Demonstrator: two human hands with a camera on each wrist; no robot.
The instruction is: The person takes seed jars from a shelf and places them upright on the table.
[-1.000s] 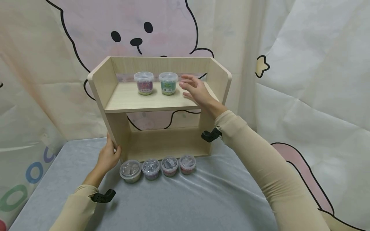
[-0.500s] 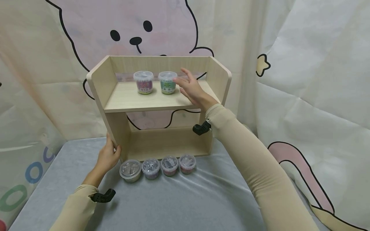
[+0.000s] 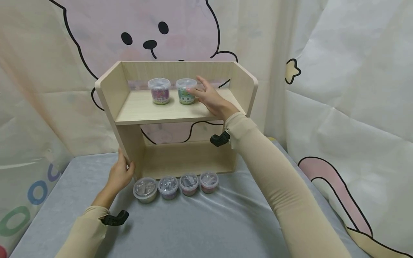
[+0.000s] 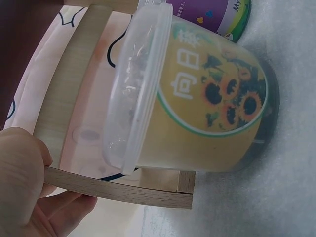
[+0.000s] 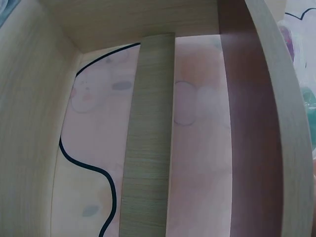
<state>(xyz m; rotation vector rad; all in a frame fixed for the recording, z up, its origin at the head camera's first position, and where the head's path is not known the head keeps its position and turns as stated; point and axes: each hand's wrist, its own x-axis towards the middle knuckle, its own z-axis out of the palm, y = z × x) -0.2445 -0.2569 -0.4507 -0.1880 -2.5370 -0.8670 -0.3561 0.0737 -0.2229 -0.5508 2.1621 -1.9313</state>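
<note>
A pale wooden two-tier shelf (image 3: 167, 117) stands on the table. My left hand (image 3: 120, 175) grips the edge of its left side panel low down; in the left wrist view the thumb and fingers lie on either side of that panel (image 4: 118, 192). On the upper tier are two lidded clear plastic tubs, one with a purple label (image 3: 160, 96) and one with a green label (image 3: 184, 96). My right hand (image 3: 213, 100) is at the green tub's right side, thumb overlapping its front and index finger raised by the lid. The right wrist view mostly shows the shelf's lower tier.
Several lidded tubs (image 3: 168, 190) stand in a row before the shelf on the grey-blue tablecloth (image 3: 193, 229). The leftmost, a yellow sunflower tub (image 4: 212, 118), is close to my left hand. Printed curtains (image 3: 338, 89) surround the table.
My right hand has moved left to the green-labelled tub, its thumb now in front of it. My left hand has stayed on the shelf's side panel, and the tubs stand where they were.
</note>
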